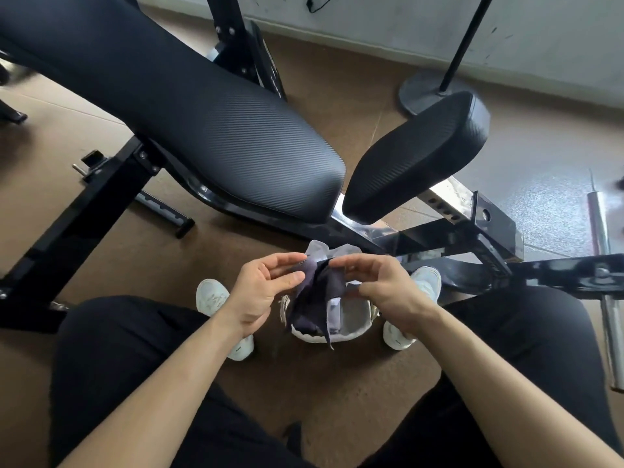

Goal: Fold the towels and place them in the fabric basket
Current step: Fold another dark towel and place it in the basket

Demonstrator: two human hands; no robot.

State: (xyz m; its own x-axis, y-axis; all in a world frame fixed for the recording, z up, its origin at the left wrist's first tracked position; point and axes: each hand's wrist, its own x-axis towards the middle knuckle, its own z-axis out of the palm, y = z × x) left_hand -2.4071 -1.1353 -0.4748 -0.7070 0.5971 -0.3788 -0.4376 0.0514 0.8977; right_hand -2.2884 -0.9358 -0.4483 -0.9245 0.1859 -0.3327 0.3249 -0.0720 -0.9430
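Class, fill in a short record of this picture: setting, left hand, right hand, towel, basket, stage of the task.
setting: person seated facing a black bench
left hand: pinches the towel at its left edge
right hand: pinches the towel at its right edge
towel: dark and grey, crumpled, hanging over the basket
basket: white, on the floor between the shoes
stage: towel not yet folded or set in the basket

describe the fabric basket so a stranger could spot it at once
Start at the black padded bench, then drop to the floor between the white shoes. The fabric basket sits there beneath the dark towel, a round, open, cream tub.
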